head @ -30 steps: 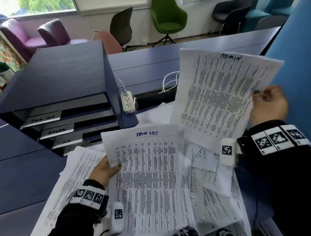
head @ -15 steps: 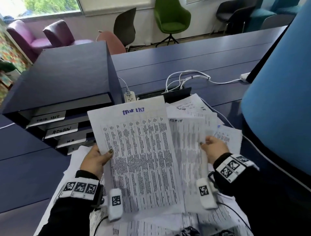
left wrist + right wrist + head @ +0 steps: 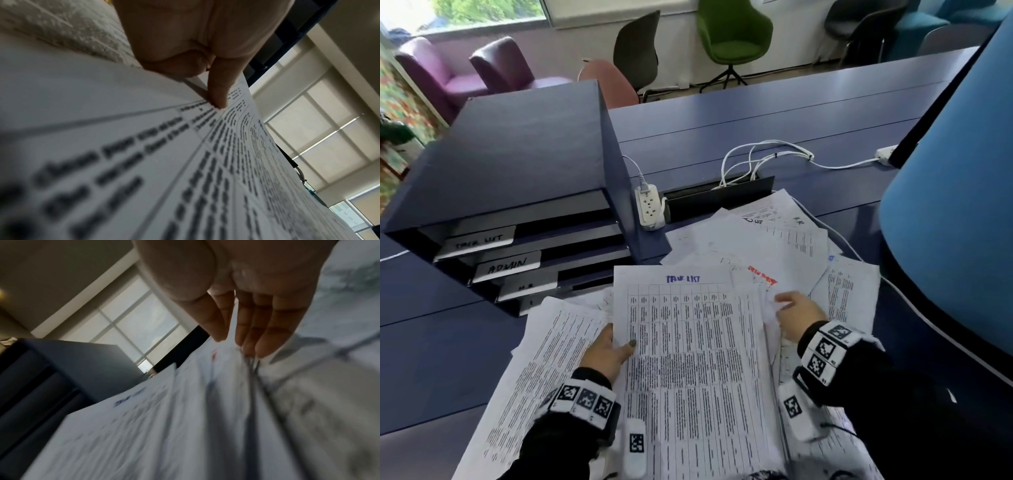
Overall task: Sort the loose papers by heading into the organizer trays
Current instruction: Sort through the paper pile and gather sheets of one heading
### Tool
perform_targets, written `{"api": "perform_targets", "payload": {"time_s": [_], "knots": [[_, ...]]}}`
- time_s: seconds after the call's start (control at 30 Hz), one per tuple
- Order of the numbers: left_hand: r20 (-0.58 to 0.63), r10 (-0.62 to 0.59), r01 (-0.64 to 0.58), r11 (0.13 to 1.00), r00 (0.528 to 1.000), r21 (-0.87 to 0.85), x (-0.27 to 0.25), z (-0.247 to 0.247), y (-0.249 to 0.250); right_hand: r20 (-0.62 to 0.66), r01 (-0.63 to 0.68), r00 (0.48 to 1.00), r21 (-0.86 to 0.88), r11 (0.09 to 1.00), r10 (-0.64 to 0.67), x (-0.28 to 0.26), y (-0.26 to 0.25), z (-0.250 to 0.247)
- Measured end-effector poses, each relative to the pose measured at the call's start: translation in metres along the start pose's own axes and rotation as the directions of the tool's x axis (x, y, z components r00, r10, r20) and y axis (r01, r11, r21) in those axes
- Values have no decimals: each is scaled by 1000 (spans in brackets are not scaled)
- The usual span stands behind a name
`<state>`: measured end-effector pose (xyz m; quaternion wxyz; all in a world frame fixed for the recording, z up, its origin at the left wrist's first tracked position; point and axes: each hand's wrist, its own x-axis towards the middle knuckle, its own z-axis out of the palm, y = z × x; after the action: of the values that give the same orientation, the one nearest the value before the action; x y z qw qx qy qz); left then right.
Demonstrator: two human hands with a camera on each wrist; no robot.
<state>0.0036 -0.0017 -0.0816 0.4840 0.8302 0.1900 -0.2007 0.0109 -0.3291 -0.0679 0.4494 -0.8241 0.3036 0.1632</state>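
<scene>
Both arms wear black sleeves down to the wrists. Around each wrist runs a white band (image 3: 582, 397) printed with a row of black-and-white square code markers, the right one (image 3: 827, 349) showing small numerals beside its squares. Under each wrist sits a rounded white camera pod (image 3: 635, 447) carrying one more square marker, and a thin black cable (image 3: 839, 427) trails from the right pod (image 3: 796, 409); the left thumbnail (image 3: 632, 343) is painted dark.
</scene>
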Motion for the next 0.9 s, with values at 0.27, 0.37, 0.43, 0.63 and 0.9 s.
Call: {"api": "perform_targets", "payload": {"time_s": [0.27,0.37,0.43,0.63,0.9], "knots": [[23,-27,26,999,999,34,4,0,-2,-77,-29,997,-76,997,23,26,-6,-28],[30,-19,16,997,999,73,0,0,2,-65,-76,996,-139,987,67,32,-6,-28],[37,-21,17,996,999,88,1,-1,2,-52,-118,992,-139,983,112,33,-7,-27],[43,-1,-3,996,999,89,2,-2,2,7,-120,993,-133,984,122,39,0,-26],[43,22,-26,995,999,96,-4,-2,7,28,-67,998,186,980,63,21,9,-19]]}}
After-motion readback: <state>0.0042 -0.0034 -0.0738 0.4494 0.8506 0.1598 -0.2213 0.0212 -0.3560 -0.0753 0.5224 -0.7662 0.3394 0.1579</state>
